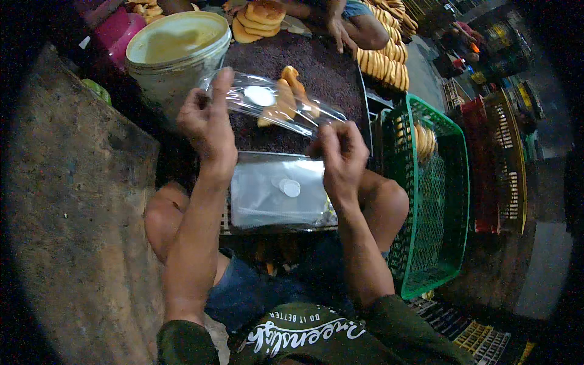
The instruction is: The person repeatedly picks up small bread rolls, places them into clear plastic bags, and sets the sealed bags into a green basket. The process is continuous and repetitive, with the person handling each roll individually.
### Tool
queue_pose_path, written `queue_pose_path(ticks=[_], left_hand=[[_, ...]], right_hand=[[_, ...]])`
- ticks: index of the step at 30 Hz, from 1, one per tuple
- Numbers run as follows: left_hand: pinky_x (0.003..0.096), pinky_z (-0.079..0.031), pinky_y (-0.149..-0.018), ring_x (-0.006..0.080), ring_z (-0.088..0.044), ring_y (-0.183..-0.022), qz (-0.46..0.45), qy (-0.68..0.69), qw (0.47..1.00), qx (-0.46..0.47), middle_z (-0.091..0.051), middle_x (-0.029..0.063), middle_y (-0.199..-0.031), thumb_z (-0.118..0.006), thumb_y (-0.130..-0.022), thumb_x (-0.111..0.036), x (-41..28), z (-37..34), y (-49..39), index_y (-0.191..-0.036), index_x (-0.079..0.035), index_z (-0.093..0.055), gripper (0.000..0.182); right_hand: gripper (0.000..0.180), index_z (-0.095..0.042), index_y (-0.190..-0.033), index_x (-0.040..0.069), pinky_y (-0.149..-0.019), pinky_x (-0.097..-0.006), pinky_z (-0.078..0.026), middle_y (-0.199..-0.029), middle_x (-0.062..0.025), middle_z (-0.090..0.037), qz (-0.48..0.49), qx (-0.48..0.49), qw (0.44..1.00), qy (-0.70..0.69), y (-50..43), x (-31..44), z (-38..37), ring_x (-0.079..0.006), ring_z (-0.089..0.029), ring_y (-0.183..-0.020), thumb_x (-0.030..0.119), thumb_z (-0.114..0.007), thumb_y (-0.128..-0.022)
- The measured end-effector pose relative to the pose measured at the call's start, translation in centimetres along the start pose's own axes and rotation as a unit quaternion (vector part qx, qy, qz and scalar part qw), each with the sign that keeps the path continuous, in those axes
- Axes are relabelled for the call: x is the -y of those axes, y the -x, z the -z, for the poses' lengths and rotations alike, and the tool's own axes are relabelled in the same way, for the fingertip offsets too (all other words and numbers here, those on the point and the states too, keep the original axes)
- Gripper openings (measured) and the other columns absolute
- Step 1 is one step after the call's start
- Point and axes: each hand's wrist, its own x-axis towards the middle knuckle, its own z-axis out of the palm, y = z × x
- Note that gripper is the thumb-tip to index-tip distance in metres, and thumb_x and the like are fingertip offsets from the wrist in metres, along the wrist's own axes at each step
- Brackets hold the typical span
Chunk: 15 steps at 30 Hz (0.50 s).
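A clear plastic bag (pixel 246 98) with a white round mark is stretched between my two hands. My left hand (pixel 210 114) pinches its left end, and my right hand (pixel 340 146) pinches its right end. Below or behind the bag, pieces of bread (pixel 290 73) lie on a dark, crumb-like surface in a tray (pixel 337 68); whether any bread is inside the bag cannot be told. Nearer to me, a stack of flat clear bags (pixel 264 200) with a similar white mark lies between my knees.
A large whitish bucket (pixel 159 77) stands at the upper left beside stacked round breads (pixel 260 20). On the right, a green plastic crate (pixel 465 182) holds some breads. Rows of bread (pixel 383 68) lie farther back, near another person's hand (pixel 340 34).
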Motion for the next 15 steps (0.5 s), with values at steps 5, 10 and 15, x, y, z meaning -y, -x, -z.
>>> queue_pose_path(ticks=[5,10,15], left_hand=[[0.0312,-0.055,-0.054,0.0181,-0.066,-0.065,0.181,0.245,0.952,-0.022,-0.070,0.0132,-0.090,-0.060,-0.094,-0.045,0.2,2.1,-4.2,-0.112,-0.001,-0.059,0.047],[0.0370,-0.062,-0.071,0.0227,-0.068,-0.090,0.159,0.264,0.945,0.113,-0.065,0.0168,-0.112,-0.047,-0.097,-0.054,0.3,1.4,-3.0,-0.130,-0.002,-0.046,0.061],[0.0417,-0.060,-0.081,0.0295,-0.062,-0.108,0.078,0.211,0.969,0.100,-0.057,0.0187,-0.127,-0.041,-0.099,-0.053,0.7,0.9,-3.1,-0.096,-0.005,-0.050,0.049]], right_hand=[[0.040,-0.058,-0.116,0.003,-0.101,-0.0445,-0.041,-0.115,-0.0199,-0.060,0.195,-0.042,0.902,0.384,-6.0,-11.2,-1.6,-0.0358,-0.051,-0.118,0.023,-0.072,-0.084],[0.039,-0.061,-0.120,0.005,-0.100,-0.0381,-0.043,-0.118,-0.0164,-0.063,0.051,0.074,0.957,0.277,-10.5,-11.5,2.2,-0.0298,-0.056,-0.113,0.022,-0.069,-0.086],[0.040,-0.057,-0.122,-0.002,-0.090,-0.0338,-0.049,-0.111,-0.0145,-0.065,-0.129,0.021,0.991,-0.027,-7.3,-1.7,12.7,-0.0227,-0.062,-0.101,0.022,-0.061,-0.090]])
